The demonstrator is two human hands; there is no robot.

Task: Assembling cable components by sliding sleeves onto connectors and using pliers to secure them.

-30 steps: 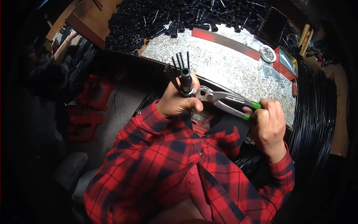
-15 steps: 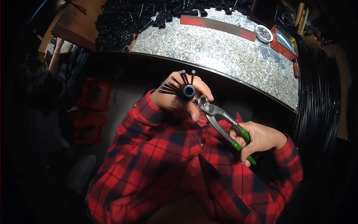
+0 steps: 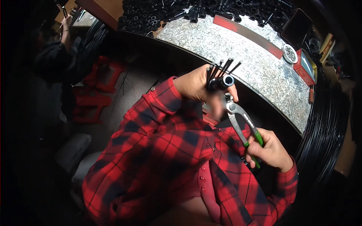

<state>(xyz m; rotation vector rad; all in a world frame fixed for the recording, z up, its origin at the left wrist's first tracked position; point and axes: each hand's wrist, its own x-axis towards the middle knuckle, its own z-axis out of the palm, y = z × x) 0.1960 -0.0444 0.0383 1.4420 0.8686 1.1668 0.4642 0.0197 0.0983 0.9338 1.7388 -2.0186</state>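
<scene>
My left hand (image 3: 196, 83) is closed around a short black tubular piece (image 3: 218, 84), its round open end facing up and to the right. Several thin black rods (image 3: 227, 66) fan out from beside it, away from me. My right hand (image 3: 272, 150) grips the green handles of a pair of pincers (image 3: 231, 108). The metal jaws sit just below the tube's open end, next to my left fingers. What lies between the jaws is too small to make out. My left thumb is blurred.
Beyond my hands is a speckled metal worktop (image 3: 211, 43) with a red-and-dark strip (image 3: 247, 35), a white bowl of small bits (image 3: 289, 54) and a red box (image 3: 304, 67). Black parts (image 3: 151, 15) heap behind. Long black rods (image 3: 320, 139) hang at right. A co-worker's arm (image 3: 65, 34) shows far left.
The whole view has shifted and turned. The tube has tilted toward the right, and the pincers stand more upright in the picture. Both hands keep their holds.
</scene>
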